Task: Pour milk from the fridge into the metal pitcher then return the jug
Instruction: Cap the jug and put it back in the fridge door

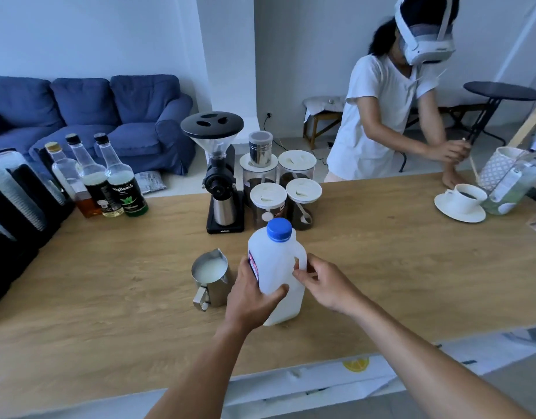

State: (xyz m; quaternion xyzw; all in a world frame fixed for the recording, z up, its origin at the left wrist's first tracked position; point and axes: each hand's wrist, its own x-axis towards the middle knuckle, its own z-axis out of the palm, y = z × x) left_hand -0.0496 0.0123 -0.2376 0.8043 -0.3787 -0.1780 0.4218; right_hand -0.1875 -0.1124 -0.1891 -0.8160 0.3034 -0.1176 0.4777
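While standing upright on the table, blue cap on: jug gripped round its body by the left hand, handle pinched by the right hand. Just left, pitcher holding milk.

the wooden table bore a milk jug just beside a metal pitcher, a coffee grinder, lidded jars and syrup bottles behind them, and a saucer with a cup far right.
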